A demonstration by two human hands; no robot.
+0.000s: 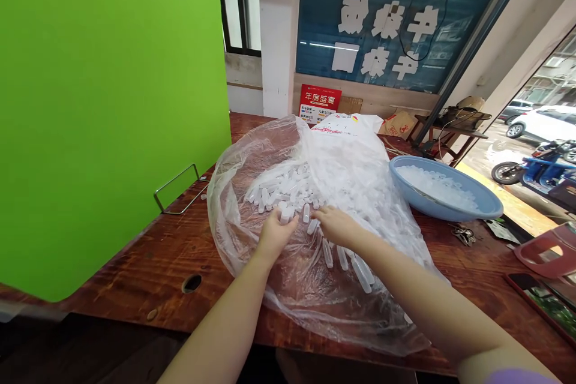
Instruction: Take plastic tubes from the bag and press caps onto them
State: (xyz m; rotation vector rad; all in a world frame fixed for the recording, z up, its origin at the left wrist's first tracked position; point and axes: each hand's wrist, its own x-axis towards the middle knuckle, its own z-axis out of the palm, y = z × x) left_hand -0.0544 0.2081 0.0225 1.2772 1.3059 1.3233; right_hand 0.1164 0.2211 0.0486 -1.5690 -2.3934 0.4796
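Note:
A clear plastic bag [238, 174] lies open on the wooden table, with a heap of small translucent white plastic pieces [288, 183] inside its mouth. My left hand [275, 234] is closed on several of these pieces at the near edge of the heap. Just to its right, my right hand [335, 225] has its fingers bent down at a piece beside the heap; its fingertips are partly hidden. More long pieces [360, 273] lie on the plastic under my right forearm.
A blue basin [450, 192] of white pieces stands at the right, with keys [463, 234] and a phone [540, 300] nearer. A large green board [112, 102] rises at the left beside a metal wire stand [180, 189]. The table [135, 276] has a round hole.

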